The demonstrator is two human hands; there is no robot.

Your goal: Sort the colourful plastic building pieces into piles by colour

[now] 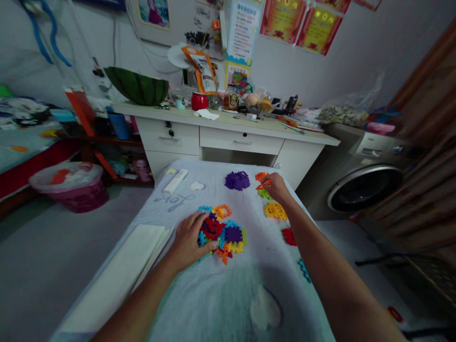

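Observation:
A joined cluster of colourful interlocking plastic pieces [228,232] lies in the middle of a cloth-covered table [221,294]. My left hand [188,240] rests on the cluster's left side, fingers curled over it. My right hand [275,187] reaches to the far right, its fingers pinched on an orange piece [262,178] at a small orange pile. Sorted piles lie near that hand: purple [237,180], green [264,194], yellow [275,210], red [289,236] and blue [304,270].
A white remote-like bar [175,181] and a folded white sheet [121,270] lie on the table's left. Beyond stands a cluttered white desk [228,135] with half a watermelon [137,88]. A washing machine [363,185] is at right, a pink basin [69,185] at left.

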